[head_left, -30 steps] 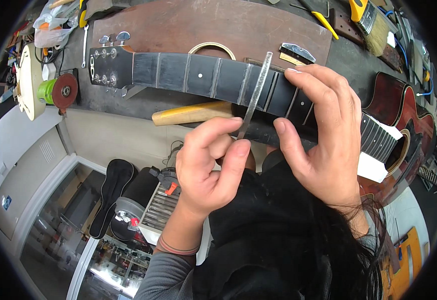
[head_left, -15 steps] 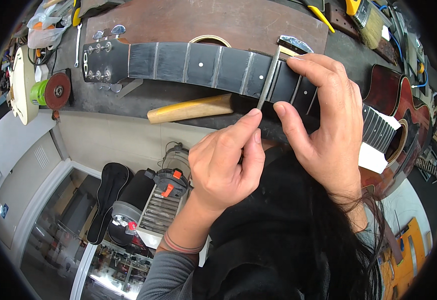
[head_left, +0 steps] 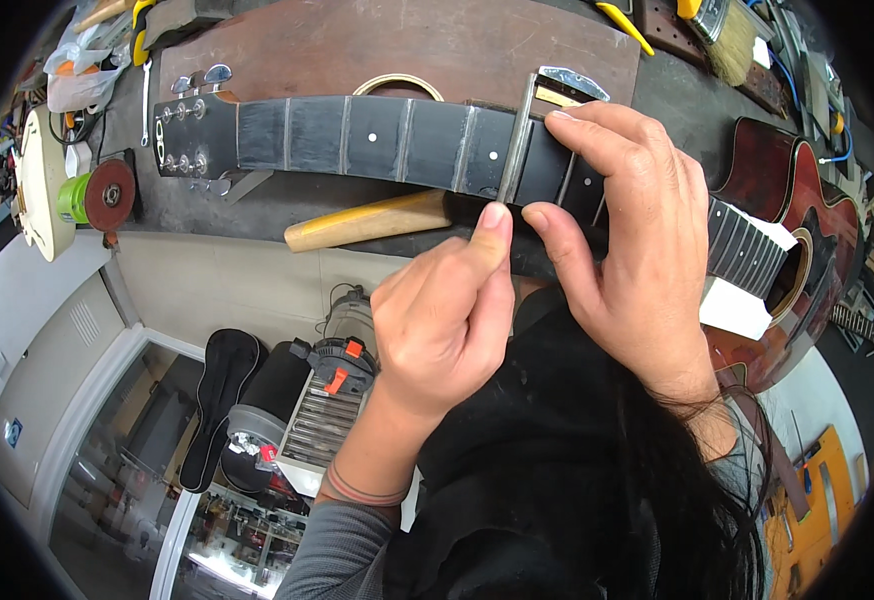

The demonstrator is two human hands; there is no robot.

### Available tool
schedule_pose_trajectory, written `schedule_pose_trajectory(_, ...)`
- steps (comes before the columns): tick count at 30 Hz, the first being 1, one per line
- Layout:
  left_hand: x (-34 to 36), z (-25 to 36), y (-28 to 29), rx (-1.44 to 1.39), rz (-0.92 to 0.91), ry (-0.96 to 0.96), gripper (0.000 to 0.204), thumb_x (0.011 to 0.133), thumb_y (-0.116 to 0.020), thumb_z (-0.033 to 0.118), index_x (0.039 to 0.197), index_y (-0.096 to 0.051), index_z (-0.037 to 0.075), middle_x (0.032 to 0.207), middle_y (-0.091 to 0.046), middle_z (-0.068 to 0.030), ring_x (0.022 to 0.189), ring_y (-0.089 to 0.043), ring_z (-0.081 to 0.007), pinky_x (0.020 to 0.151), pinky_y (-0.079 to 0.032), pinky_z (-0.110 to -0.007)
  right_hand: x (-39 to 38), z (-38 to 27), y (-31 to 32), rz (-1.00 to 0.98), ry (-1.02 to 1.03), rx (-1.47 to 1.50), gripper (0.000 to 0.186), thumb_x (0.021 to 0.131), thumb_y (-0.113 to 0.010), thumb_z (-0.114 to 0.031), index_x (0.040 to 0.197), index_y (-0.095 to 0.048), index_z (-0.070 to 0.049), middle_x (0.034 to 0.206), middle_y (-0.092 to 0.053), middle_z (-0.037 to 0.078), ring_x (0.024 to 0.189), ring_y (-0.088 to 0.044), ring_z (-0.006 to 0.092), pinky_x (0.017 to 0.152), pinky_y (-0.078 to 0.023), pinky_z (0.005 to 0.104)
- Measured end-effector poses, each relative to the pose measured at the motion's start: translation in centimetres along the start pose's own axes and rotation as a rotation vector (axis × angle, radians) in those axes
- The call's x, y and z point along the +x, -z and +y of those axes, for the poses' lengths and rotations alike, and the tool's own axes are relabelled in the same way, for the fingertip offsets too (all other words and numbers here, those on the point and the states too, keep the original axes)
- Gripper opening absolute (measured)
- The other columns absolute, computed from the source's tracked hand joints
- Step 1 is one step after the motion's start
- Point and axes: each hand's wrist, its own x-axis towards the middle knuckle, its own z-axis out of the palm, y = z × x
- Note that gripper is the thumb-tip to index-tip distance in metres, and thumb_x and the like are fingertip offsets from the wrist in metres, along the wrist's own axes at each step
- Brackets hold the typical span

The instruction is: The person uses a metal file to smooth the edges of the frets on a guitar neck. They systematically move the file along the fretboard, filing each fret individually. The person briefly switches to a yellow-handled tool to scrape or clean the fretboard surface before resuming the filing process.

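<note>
A dark guitar neck (head_left: 318, 134) with headstock (head_left: 197, 135) and several pale fret lines lies across the bench. My left hand (head_left: 442, 320) pinches a slim metal bar (head_left: 519, 145), which stands crosswise on the fretboard near a fret, index finger along its near end. My right hand (head_left: 632, 240) spans the neck just right of the bar, fingertips at the far edge and thumb at the near edge. Below the neck lies a yellowish wooden piece (head_left: 347, 226). Behind the bar sits a small chrome-topped block (head_left: 575, 82).
The bench (head_left: 147, 210) holds a brown board (head_left: 287, 45), yellow-handled brush (head_left: 722, 50), wrench (head_left: 147, 105) and green grinder (head_left: 75, 203). A red guitar (head_left: 812, 215) with white paper (head_left: 732, 310) is at right, a cream body (head_left: 42, 190) at left. A machine (head_left: 332, 370) and black case (head_left: 217, 410) stand below.
The bar has tilted from above the fretboard down across it, with my left hand turning and moving forward. My right hand has shifted slightly up and left on the neck.
</note>
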Motion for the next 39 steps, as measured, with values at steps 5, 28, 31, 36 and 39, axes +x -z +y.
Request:
schedule_pose_trajectory(5, -4.3, -0.1, 2.0, -0.026, -0.058, 0.061, 0.047, 0.081, -0.081, -0.021, 0.126, -0.078, -0.007, 0.069, -0.063, -0.0098, 0.052, -0.058, -0.0216, 0.053, -0.049, -0.034, -0.2, 0.0, -0.2, -0.006, 0.003, 0.005, 0.061, 0.090, -0.087, -0.014, 0.146, -0.063, -0.009, 0.140, -0.070, 0.013, 0.126, -0.067, 0.0339, 0.105, -0.046, 0.0464)
schedule_pose_trajectory(28, -3.0, 0.1, 1.6, 0.044, -0.051, 0.029, 0.048, 0.082, -0.080, -0.018, 0.128, -0.079, -0.006, 0.071, -0.063, -0.0109, 0.056, -0.063, -0.0242, 0.054, -0.050, -0.035, -0.1, 0.2, -0.1, -0.013, 0.012, -0.010, 0.061, 0.092, -0.086, -0.016, 0.147, -0.062, -0.009, 0.141, -0.069, 0.013, 0.126, -0.066, 0.0340, 0.105, -0.045, 0.0467)
schedule_pose_trajectory(31, 0.0, -0.3, 0.0, 0.005, 0.025, -0.016, 0.047, 0.081, -0.080, -0.018, 0.127, -0.079, -0.007, 0.071, -0.063, -0.0111, 0.055, -0.061, -0.0249, 0.054, -0.049, -0.036, -0.1, 0.0, -0.1, -0.024, 0.017, -0.005, 0.061, 0.092, -0.086, -0.016, 0.147, -0.062, -0.009, 0.141, -0.069, 0.013, 0.126, -0.066, 0.0338, 0.105, -0.045, 0.0465)
schedule_pose_trajectory(36, -4.9, -0.2, 2.0, 0.035, -0.054, -0.016, 0.048, 0.080, -0.078, -0.020, 0.126, -0.078, -0.008, 0.070, -0.058, -0.0088, 0.052, -0.055, -0.0230, 0.051, -0.046, -0.035, -0.1, 0.2, 0.0, -0.019, 0.012, -0.020, 0.060, 0.092, -0.086, -0.016, 0.147, -0.062, -0.009, 0.141, -0.069, 0.013, 0.126, -0.066, 0.0335, 0.105, -0.045, 0.0460)
schedule_pose_trajectory(39, -5.8, -0.3, 2.8, 0.044, -0.032, -0.042, 0.045, 0.081, -0.078, -0.020, 0.125, -0.078, -0.008, 0.068, -0.054, -0.0072, 0.051, -0.052, -0.0212, 0.049, -0.044, -0.034, 0.0, 0.2, 0.0, -0.017, 0.019, -0.013, 0.060, 0.092, -0.086, -0.015, 0.147, -0.062, -0.009, 0.141, -0.069, 0.013, 0.126, -0.066, 0.0333, 0.106, -0.044, 0.0459)
